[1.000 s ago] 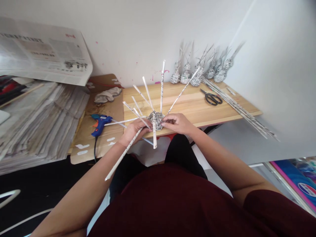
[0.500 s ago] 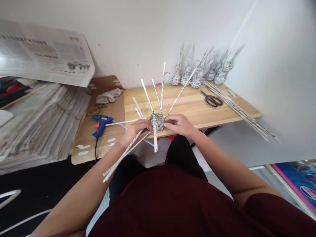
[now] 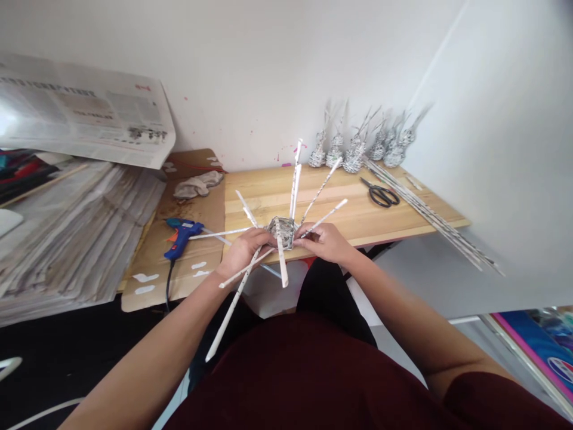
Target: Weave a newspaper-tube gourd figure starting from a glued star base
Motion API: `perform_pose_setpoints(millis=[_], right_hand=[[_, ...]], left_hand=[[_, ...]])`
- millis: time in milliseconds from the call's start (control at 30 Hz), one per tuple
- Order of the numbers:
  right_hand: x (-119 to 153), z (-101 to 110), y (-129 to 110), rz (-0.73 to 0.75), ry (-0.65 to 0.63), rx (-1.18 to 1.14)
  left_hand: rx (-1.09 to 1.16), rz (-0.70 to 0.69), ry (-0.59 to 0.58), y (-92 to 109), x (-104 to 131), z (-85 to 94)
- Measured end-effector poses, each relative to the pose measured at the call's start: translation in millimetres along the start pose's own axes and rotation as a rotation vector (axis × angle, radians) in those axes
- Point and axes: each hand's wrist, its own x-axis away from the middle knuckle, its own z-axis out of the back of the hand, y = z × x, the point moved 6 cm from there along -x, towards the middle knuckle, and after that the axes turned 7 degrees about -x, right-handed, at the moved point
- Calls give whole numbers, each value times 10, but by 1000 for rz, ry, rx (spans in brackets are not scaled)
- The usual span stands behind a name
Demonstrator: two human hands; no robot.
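Between my two hands is a small woven newspaper piece [image 3: 288, 234], held above the near edge of the wooden table. Several rolled paper sticks radiate from it, one pointing down toward me [image 3: 282, 263] and another long one [image 3: 227, 322] running out past my left wrist. My left hand [image 3: 248, 249] is closed on the left side of the weave, thumb and fingers pinched at its rim. On the opposite side my right hand [image 3: 326, 242] pinches the edge beside a paper stick [image 3: 326, 216]. Its fingertips are partly hidden.
Black-handled scissors [image 3: 382, 194] and a bundle of long paper sticks [image 3: 430, 212] lie on the right. Behind stand several woven newspaper figures [image 3: 353, 156]. To the left are a blue glue gun [image 3: 181, 239] on cardboard, a glove [image 3: 197, 185] and stacked newspapers [image 3: 94, 233].
The woven piece has turned in my hands, so its sticks point in new directions; one now slants up over my right hand. The view has tilted slightly upward.
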Motion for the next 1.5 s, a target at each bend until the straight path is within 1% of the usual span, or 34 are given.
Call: perform_pose_setpoints(millis=[133,300,367,433,500,533,567,700,800,900,1033,1100,1267,1400,1433,1500], right_hand=[[-34,49,4,4,-5,27],[-104,104,91,-61,67,-15],[-96,132,98,-81,144,-36],[-28,179,73,-102,289,-26],[94,194,15,-112,438,1],[156,166,-18,-112,473,11],[205,107,-48,-109,463,15],[262,-231,-150,-53,247,35],[203,-338,-192,-29,187,138],[121,-351,-190,-57,156,220],[82,-337,-159,-94,168,315],[85,-349,-146,-84,168,345],[86,-356,-114,-50,195,386],[52,-337,-101,-64,172,461],[43,-328,-108,-69,165,474],[28,-306,-131,-77,148,478]], left_hand=[[15,7,15,78,-25,26],[33,93,30,127,-45,5],[47,122,56,130,-49,-13],[43,158,90,122,-56,-32],[30,194,120,114,-70,-55],[27,208,131,114,-80,-67],[25,217,138,119,-92,-79],[0,241,136,155,-152,-106],[-8,257,94,192,-195,-110],[17,280,58,224,-219,-102],[85,360,57,217,-224,-84],[119,377,36,224,-230,-78],[170,413,-113,272,-242,-34],[112,368,-236,337,-268,40],[89,360,-245,339,-280,67],[69,371,-223,315,-312,139]])
